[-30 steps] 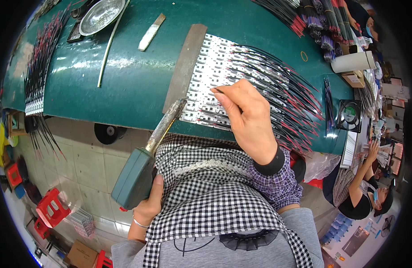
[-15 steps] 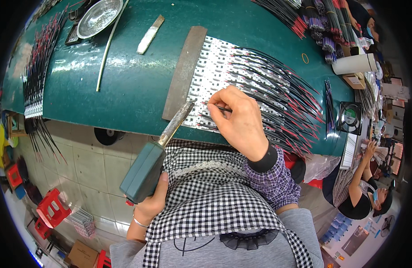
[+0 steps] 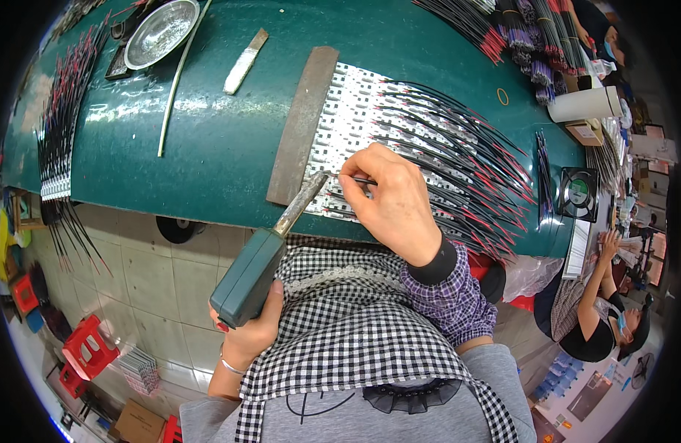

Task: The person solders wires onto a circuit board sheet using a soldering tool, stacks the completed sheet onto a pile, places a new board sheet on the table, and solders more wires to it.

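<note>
My left hand (image 3: 253,334) grips the dark green, boxy handle of a soldering iron (image 3: 247,279). Its worn metal barrel points up and right, with the tip on a white panel of small circuit boards (image 3: 346,96). Just right of the tip, my right hand (image 3: 396,198) pinches a thin black wire (image 3: 365,181) between thumb and fingers, its end close to the tip. Rows of black wires with red ends (image 3: 458,118) fan rightward from the panel. Along the panel's left edge lies a flat grey-brown metal bar (image 3: 302,133).
Left on the green table (image 3: 207,162) are a metal bowl (image 3: 162,33), a pale rod (image 3: 175,88), a flat blade (image 3: 244,66) and another wired panel (image 3: 56,188). A small fan (image 3: 579,195) and white cylinder (image 3: 585,105) stand right. A co-worker (image 3: 591,325) sits beyond.
The soldering iron and my left hand have shifted right, bringing the tip nearer to my right fingers. My right hand stays nearly in place, still pinching the wire.
</note>
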`<move>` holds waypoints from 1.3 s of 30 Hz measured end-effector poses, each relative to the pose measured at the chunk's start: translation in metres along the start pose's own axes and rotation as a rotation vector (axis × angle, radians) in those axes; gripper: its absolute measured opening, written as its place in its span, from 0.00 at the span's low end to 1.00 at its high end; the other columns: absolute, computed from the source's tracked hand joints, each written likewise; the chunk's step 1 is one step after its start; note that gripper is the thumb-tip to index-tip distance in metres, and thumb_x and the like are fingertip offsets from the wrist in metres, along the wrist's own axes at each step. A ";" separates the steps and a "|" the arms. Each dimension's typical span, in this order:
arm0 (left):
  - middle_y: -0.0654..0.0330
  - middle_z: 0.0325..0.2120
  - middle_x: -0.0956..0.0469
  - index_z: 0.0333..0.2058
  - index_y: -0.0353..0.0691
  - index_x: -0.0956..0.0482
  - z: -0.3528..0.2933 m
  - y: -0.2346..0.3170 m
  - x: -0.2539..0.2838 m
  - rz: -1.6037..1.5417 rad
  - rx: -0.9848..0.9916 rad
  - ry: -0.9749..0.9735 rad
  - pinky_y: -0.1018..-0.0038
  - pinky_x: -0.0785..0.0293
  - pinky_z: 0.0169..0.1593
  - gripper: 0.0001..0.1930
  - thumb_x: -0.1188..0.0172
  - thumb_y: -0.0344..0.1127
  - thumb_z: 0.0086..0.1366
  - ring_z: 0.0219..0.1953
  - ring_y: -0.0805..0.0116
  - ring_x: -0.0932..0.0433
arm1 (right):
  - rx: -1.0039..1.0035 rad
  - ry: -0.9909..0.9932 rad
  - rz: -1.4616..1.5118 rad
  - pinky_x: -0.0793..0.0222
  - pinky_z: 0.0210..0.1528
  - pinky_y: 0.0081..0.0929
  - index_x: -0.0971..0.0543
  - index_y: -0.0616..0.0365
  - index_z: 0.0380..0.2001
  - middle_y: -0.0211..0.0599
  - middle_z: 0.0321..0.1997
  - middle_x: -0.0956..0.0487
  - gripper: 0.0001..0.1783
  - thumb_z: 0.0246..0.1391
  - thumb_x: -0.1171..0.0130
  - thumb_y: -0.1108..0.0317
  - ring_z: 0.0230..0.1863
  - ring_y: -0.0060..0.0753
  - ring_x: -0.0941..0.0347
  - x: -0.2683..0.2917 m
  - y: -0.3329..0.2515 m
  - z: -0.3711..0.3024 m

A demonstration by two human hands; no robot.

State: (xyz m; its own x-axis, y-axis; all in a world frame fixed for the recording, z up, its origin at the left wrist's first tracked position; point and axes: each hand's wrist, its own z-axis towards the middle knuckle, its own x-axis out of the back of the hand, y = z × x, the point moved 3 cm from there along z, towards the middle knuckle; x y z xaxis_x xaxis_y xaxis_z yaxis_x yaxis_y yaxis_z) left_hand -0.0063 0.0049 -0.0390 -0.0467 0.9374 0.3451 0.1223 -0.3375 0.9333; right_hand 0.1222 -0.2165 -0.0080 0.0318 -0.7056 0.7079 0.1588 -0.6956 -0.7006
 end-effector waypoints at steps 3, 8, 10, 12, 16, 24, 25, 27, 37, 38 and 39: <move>0.59 0.33 0.19 0.39 0.31 0.20 0.001 -0.001 0.000 0.007 -0.001 0.000 0.76 0.27 0.39 0.11 0.32 0.25 0.57 0.33 0.72 0.22 | 0.010 0.004 0.000 0.29 0.29 0.36 0.22 0.61 0.25 0.40 0.27 0.24 0.01 0.49 0.40 0.75 0.26 0.43 0.24 0.000 0.000 0.000; 0.60 0.31 0.20 0.38 0.31 0.20 -0.002 0.001 0.000 0.004 -0.051 0.027 0.76 0.28 0.35 0.10 0.32 0.24 0.57 0.31 0.73 0.24 | 0.002 -0.001 0.006 0.29 0.30 0.36 0.22 0.61 0.25 0.40 0.27 0.24 0.02 0.48 0.40 0.75 0.26 0.42 0.23 0.000 0.000 0.000; 0.60 0.30 0.21 0.38 0.30 0.20 -0.004 0.000 0.001 -0.029 -0.069 0.061 0.77 0.29 0.36 0.10 0.33 0.23 0.57 0.30 0.73 0.25 | 0.006 0.002 0.009 0.28 0.30 0.36 0.22 0.61 0.25 0.40 0.27 0.24 0.02 0.48 0.40 0.75 0.26 0.42 0.23 0.000 -0.001 0.000; 0.58 0.28 0.19 0.36 0.30 0.19 0.000 0.005 0.000 -0.022 -0.085 0.084 0.76 0.27 0.32 0.09 0.32 0.25 0.56 0.28 0.71 0.22 | 0.003 0.003 -0.007 0.28 0.30 0.36 0.23 0.61 0.24 0.40 0.26 0.24 0.02 0.48 0.40 0.75 0.27 0.42 0.23 0.001 -0.001 0.000; 0.56 0.27 0.17 0.34 0.30 0.17 0.001 0.004 0.000 -0.007 -0.131 0.113 0.75 0.24 0.29 0.09 0.32 0.27 0.55 0.24 0.69 0.19 | -0.001 0.004 0.003 0.28 0.30 0.36 0.23 0.62 0.24 0.41 0.26 0.24 0.03 0.48 0.40 0.75 0.27 0.43 0.23 0.000 -0.001 0.000; 0.57 0.33 0.19 0.39 0.29 0.19 -0.004 0.002 0.002 0.008 -0.061 0.022 0.76 0.26 0.39 0.11 0.33 0.24 0.57 0.34 0.71 0.22 | 0.026 -0.063 0.044 0.29 0.31 0.38 0.21 0.62 0.25 0.43 0.26 0.24 0.02 0.49 0.41 0.75 0.28 0.45 0.24 0.004 0.003 0.006; 0.57 0.33 0.18 0.39 0.30 0.19 -0.004 0.002 0.002 0.027 -0.054 0.014 0.76 0.26 0.39 0.11 0.32 0.24 0.56 0.34 0.71 0.21 | 0.027 -0.063 0.044 0.29 0.31 0.38 0.21 0.62 0.25 0.43 0.26 0.24 0.02 0.49 0.41 0.75 0.28 0.45 0.24 0.005 0.004 0.007; 0.57 0.33 0.18 0.39 0.30 0.19 -0.004 -0.001 0.002 0.045 -0.055 0.023 0.76 0.26 0.38 0.11 0.32 0.25 0.56 0.34 0.71 0.22 | 0.052 -0.109 0.062 0.30 0.32 0.39 0.21 0.63 0.25 0.43 0.26 0.24 0.02 0.49 0.41 0.75 0.28 0.46 0.25 0.003 0.006 0.009; 0.58 0.32 0.22 0.43 0.30 0.22 -0.011 -0.008 0.002 -0.150 -0.110 0.146 0.77 0.29 0.32 0.14 0.35 0.20 0.56 0.27 0.73 0.26 | 0.075 -0.081 -0.038 0.30 0.33 0.43 0.22 0.61 0.25 0.43 0.28 0.24 0.02 0.49 0.41 0.74 0.30 0.50 0.25 0.009 -0.005 0.009; 0.58 0.32 0.22 0.43 0.30 0.22 -0.011 -0.010 0.002 -0.155 -0.126 0.140 0.77 0.29 0.32 0.14 0.35 0.20 0.56 0.27 0.73 0.26 | 0.069 -0.082 -0.049 0.30 0.33 0.43 0.22 0.61 0.25 0.44 0.29 0.24 0.02 0.50 0.41 0.74 0.30 0.51 0.25 0.010 -0.005 0.008; 0.57 0.34 0.22 0.45 0.30 0.23 -0.011 -0.012 0.003 -0.167 -0.126 0.146 0.78 0.30 0.30 0.16 0.36 0.19 0.56 0.26 0.73 0.26 | 0.064 -0.080 -0.062 0.30 0.33 0.43 0.22 0.61 0.25 0.44 0.29 0.24 0.03 0.50 0.41 0.73 0.31 0.51 0.25 0.011 -0.005 0.005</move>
State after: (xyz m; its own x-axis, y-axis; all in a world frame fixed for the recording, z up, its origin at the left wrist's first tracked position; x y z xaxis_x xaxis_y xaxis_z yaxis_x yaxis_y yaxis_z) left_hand -0.0189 0.0107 -0.0482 -0.1995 0.9619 0.1869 -0.0234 -0.1953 0.9805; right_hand 0.1270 -0.2197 0.0034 0.0982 -0.6465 0.7565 0.2254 -0.7260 -0.6497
